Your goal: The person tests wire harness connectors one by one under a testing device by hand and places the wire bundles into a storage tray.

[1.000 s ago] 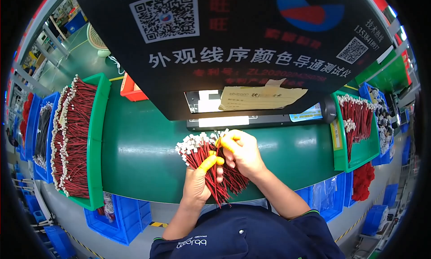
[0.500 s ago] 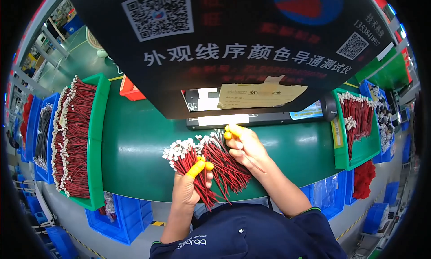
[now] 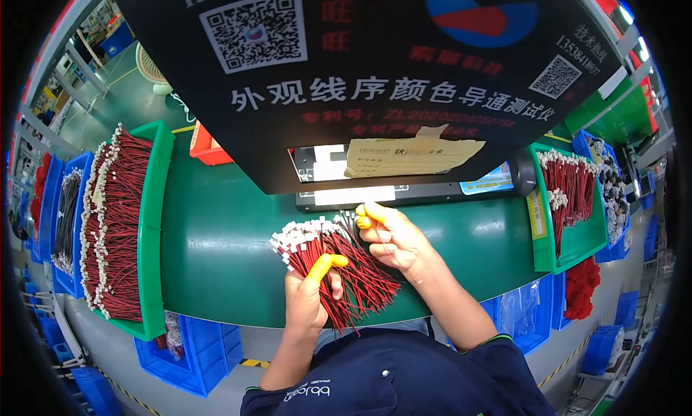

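My left hand (image 3: 308,295), with yellow finger covers, is closed around a bundle of red wires with white connectors (image 3: 304,244). Fanned out on the green table to its right lies a second pile of the same wires (image 3: 364,275), partly behind the held bundle. My right hand (image 3: 396,241) pinches thumb and forefinger together above that pile's connector ends; a thin wire runs back under its fingers, mostly hidden. Just beyond the hands stands a black tester (image 3: 425,198) with a lit opening and a paper card (image 3: 411,156) taped on its front.
A green bin (image 3: 153,236) full of red wires stands on the left, with blue bins (image 3: 194,351) beside and below it. Another green bin (image 3: 546,228) holding wires is at the right. An orange-red box (image 3: 207,148) sits behind the table's left part.
My left hand has shifted slightly right, and its bundle has moved closer to the pile. The right hand stays near the same spot, still pinched. The view has tilted a little.
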The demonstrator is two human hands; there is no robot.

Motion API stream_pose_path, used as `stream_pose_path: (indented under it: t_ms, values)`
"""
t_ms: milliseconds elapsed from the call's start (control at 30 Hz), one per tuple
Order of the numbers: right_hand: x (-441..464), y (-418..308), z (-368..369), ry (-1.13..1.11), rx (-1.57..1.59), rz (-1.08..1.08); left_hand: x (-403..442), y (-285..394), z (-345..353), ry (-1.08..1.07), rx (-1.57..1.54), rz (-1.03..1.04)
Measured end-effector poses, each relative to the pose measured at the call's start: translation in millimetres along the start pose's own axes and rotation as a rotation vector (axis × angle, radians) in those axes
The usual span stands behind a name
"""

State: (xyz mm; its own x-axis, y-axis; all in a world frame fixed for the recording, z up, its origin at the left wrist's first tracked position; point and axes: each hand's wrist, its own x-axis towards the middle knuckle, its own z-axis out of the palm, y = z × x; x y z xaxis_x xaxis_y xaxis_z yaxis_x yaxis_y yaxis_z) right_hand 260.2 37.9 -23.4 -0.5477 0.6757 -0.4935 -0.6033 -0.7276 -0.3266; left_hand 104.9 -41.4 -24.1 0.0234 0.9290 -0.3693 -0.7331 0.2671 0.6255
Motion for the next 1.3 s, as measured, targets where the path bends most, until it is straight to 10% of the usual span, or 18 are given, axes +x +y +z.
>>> stream_pose_path:
  t_ms: [233,300,333,900,1300]
  values:
    - [-2.3,5.8,3.2,-0.025,-0.080,-0.093,1.7,6.5,1.1,0.014,-0.140,-0.133]
    - [-13.9,12.6,27.1,0.174,-1.096,-0.454,3.7,4.1,-0.3,0.000,-0.124,-0.175]
    - [-9.8,17.0,24.5,0.144,-1.127,-0.513,4.2,2.4,-0.9,-0.018,-0.119,-0.183]
    - [-18.4,31.8,25.7,0.118,-0.694,-0.707,6.3,-0.4,8.2,0.023,-0.196,-0.115]
    - [-3.0,2.0,8.2,-0.008,-0.033,-0.077,5.4,2.2,0.4,0.017,-0.213,-0.077]
